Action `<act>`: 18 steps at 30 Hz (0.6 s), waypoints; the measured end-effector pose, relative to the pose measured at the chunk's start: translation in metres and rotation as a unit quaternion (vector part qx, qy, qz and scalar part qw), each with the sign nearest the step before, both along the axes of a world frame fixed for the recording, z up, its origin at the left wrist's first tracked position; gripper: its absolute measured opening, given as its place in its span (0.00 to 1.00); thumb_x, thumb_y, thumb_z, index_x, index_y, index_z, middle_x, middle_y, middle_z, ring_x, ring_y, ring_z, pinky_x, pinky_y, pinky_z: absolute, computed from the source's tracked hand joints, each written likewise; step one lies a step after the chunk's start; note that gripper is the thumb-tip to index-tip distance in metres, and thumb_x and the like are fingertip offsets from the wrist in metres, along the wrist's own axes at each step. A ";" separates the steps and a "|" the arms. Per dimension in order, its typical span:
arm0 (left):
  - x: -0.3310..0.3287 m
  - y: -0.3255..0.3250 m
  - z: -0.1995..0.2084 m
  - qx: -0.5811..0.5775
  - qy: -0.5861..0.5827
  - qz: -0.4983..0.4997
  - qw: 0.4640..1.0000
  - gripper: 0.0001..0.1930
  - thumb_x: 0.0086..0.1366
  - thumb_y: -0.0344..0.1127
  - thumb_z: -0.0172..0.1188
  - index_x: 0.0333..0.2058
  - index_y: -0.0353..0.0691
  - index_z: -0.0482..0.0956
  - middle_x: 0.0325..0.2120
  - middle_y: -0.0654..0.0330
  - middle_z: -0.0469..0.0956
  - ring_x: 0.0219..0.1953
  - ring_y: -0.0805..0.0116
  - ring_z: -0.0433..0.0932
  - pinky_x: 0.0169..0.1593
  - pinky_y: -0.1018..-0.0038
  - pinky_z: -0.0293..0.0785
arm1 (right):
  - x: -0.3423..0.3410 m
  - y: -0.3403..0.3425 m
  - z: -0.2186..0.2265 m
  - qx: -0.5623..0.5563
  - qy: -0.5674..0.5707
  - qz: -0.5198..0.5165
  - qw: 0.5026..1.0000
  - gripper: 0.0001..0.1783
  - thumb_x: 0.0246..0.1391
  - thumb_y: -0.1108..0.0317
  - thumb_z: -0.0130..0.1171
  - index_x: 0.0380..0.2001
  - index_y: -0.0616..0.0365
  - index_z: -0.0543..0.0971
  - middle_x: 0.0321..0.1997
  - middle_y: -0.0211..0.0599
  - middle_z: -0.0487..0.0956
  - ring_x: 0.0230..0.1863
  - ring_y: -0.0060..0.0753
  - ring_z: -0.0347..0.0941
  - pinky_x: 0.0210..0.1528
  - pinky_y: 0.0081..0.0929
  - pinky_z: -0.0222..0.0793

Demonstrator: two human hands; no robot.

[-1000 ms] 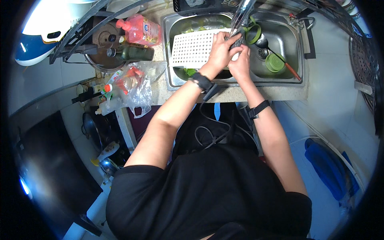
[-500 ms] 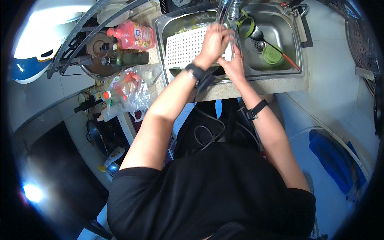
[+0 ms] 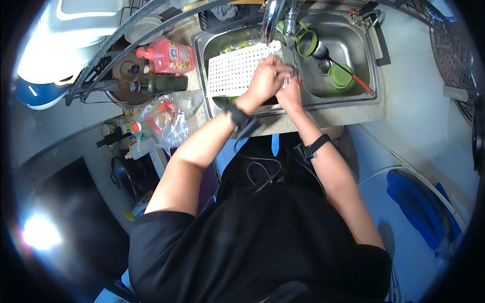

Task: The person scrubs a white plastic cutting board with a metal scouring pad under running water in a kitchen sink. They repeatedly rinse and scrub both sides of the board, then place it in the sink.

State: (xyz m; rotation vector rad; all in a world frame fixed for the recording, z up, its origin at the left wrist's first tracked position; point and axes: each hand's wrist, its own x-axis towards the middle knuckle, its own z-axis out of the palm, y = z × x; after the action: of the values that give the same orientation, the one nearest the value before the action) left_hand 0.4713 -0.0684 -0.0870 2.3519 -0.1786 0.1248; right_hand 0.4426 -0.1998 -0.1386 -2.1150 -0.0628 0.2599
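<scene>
A white perforated tray (image 3: 235, 70) lies across the left basin (image 3: 203, 55) of a steel sink, with green scraps showing past its far and near edges. At its right end my left hand (image 3: 265, 81) and my right hand (image 3: 290, 94) meet, just on the near side of the chrome faucet (image 3: 270, 22). Left fingers reach over the right hand and are curled. The right hand is closed, partly hidden by the left. A small greyish patch shows between the fingertips; I cannot make out what they hold.
In the right basin (image 3: 348, 35) lie a green ring-shaped item (image 3: 306, 43), a ladle (image 3: 322, 51) with a red-brown handle, and a round green lid-like piece (image 3: 340, 77). Left of the sink stand a pink pump bottle (image 3: 169, 54), a dark green bottle (image 3: 166, 85) and a plastic bag (image 3: 172, 121).
The hands have drawn closer together and slightly nearer to me, with the right hand now closed. The whole view has shifted a little.
</scene>
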 end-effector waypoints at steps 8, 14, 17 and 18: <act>0.006 -0.004 0.000 0.063 -0.059 0.004 0.996 0.08 0.57 0.33 0.67 0.36 0.42 0.87 0.34 0.48 0.76 0.38 0.47 0.76 0.45 0.58 0.74 | -0.001 0.002 0.000 -0.028 0.011 -0.025 0.999 0.52 0.40 0.51 0.75 0.65 0.63 0.63 0.66 0.58 0.68 0.66 0.60 0.62 0.70 0.52 0.52; 0.019 0.004 -0.017 -0.002 -0.115 0.076 0.990 0.09 0.59 0.30 0.64 0.39 0.41 0.88 0.33 0.50 0.81 0.40 0.47 0.73 0.45 0.57 0.71 | 0.002 0.001 0.000 0.064 0.030 -0.034 0.997 0.60 0.42 0.55 0.75 0.72 0.62 0.52 0.67 0.62 0.65 0.69 0.60 0.60 0.71 0.51 0.53; 0.007 0.020 -0.051 -0.059 -0.110 0.058 0.991 0.11 0.60 0.31 0.65 0.42 0.44 0.88 0.35 0.50 0.80 0.43 0.49 0.72 0.51 0.59 0.66 | 0.004 -0.001 -0.003 0.051 0.007 0.002 0.999 0.55 0.43 0.53 0.75 0.72 0.50 0.57 0.66 0.53 0.68 0.68 0.56 0.61 0.71 0.50 0.52; -0.014 0.022 -0.062 -0.039 -0.079 0.067 0.994 0.11 0.61 0.30 0.65 0.42 0.45 0.88 0.34 0.52 0.76 0.43 0.52 0.71 0.52 0.60 0.66 | 0.005 -0.001 -0.004 0.015 0.002 0.017 1.000 0.51 0.45 0.53 0.73 0.71 0.48 0.60 0.65 0.47 0.70 0.68 0.52 0.62 0.71 0.48 0.52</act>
State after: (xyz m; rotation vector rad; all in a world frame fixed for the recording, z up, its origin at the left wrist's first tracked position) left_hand 0.4576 -0.0465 -0.1489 2.2753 -0.0919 0.3777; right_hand 0.4480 -0.2006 -0.1430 -2.0847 -0.0998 0.2814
